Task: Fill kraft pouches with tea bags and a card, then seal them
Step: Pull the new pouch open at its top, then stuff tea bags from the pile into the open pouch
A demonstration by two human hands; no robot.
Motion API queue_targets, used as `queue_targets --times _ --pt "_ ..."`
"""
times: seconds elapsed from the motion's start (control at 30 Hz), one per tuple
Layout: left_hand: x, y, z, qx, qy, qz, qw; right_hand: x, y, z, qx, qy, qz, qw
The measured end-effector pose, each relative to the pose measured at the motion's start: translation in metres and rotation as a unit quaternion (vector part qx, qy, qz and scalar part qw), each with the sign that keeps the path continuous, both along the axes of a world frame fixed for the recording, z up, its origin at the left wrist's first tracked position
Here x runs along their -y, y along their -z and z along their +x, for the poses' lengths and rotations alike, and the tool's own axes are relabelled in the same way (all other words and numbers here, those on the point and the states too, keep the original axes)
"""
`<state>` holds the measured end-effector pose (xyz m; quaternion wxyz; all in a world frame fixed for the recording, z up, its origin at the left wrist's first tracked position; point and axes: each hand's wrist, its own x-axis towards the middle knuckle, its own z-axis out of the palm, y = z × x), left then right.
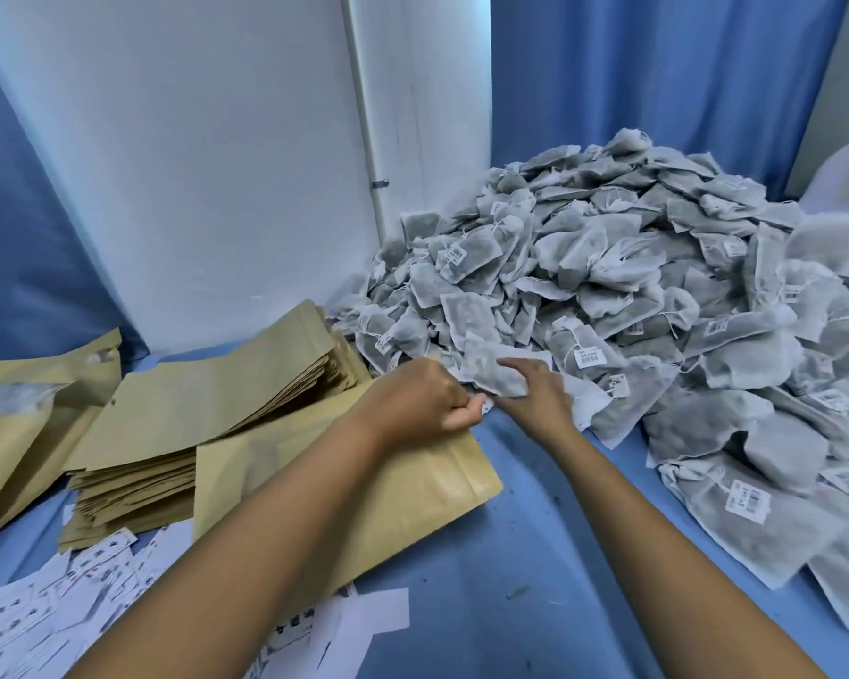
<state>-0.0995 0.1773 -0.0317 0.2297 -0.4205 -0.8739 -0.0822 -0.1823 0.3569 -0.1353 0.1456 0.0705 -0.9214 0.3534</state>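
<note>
My right hand (535,399) pinches one grey mesh tea bag (493,372) at the foot of the big tea bag pile (633,296). My left hand (427,404) is curled, perhaps gripping a tag. The flat brown kraft pouch (412,487) lies under my left wrist on the blue tabletop (535,556). Tangled strings may drag extra bags along.

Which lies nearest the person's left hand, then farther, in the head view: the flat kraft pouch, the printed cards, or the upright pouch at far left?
From the left hand:
1. Flat kraft pouch, just beneath it.
2. Printed cards, lower left.
3. Upright pouch, far left edge.
</note>
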Motion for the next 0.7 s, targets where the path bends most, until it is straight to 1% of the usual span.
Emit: queue_targets --times 0.03,0.07,0.13,0.17,0.23,0.27,0.33,0.37,0.4,0.47,0.5,0.53,0.57,0.6,0.67,0.7 --pt "-0.002 0.002 -0.003 0.011 -0.009 0.010 1.000 -0.009 0.002 -0.004 0.028 0.027 0.076 0.996" --pt "-0.005 0.004 -0.007 0.016 -0.018 0.022 0.999 -0.017 0.005 -0.007 0.077 0.048 0.145 0.985" --pt "-0.009 0.010 -0.011 0.015 -0.032 0.046 0.998 -0.035 0.019 -0.017 0.120 0.053 0.219 0.967" --pt "-0.011 0.012 -0.012 0.008 -0.028 0.053 0.998 -0.038 0.026 -0.023 0.109 0.059 0.222 0.967" --pt "-0.014 0.017 -0.016 -0.003 -0.014 0.049 0.999 -0.033 0.033 -0.028 0.047 0.071 0.235 0.968" --pt "-0.016 0.019 -0.019 -0.007 -0.011 0.044 0.999 -0.032 0.037 -0.033 0.017 0.054 0.210 0.976" --pt "-0.018 0.022 -0.024 -0.013 -0.011 0.044 0.999 -0.031 0.036 -0.036 -0.017 0.004 0.070 0.997" --pt "-0.018 0.024 -0.027 -0.016 -0.010 0.049 0.999 -0.030 0.033 -0.034 -0.033 -0.006 0.001 0.999" --pt "-0.018 0.027 -0.030 -0.015 -0.010 0.051 0.999 -0.029 0.029 -0.031 -0.066 0.008 -0.053 0.996" --pt "-0.018 0.030 -0.033 0.002 -0.021 0.026 0.999 -0.031 0.017 -0.030 -0.158 0.102 -0.126 0.974" --pt "-0.019 0.031 -0.034 0.011 -0.026 0.010 1.000 -0.035 0.011 -0.032 -0.190 0.162 -0.130 0.959" --pt "-0.019 0.033 -0.036 0.018 -0.029 0.000 0.999 -0.042 0.006 -0.036 -0.195 0.222 -0.110 0.949" --pt "-0.019 0.034 -0.036 0.024 -0.033 -0.005 0.999 -0.050 0.003 -0.041 -0.164 0.263 -0.069 0.948" --pt "-0.019 0.035 -0.036 0.028 -0.037 -0.007 0.999 -0.059 0.004 -0.045 -0.104 0.272 -0.026 0.956" --pt "-0.019 0.036 -0.034 0.033 -0.043 -0.010 0.998 -0.071 0.010 -0.048 0.015 0.216 0.070 0.974" --pt "-0.018 0.036 -0.033 0.035 -0.044 -0.011 0.998 -0.074 0.016 -0.047 0.048 0.181 0.124 0.974"
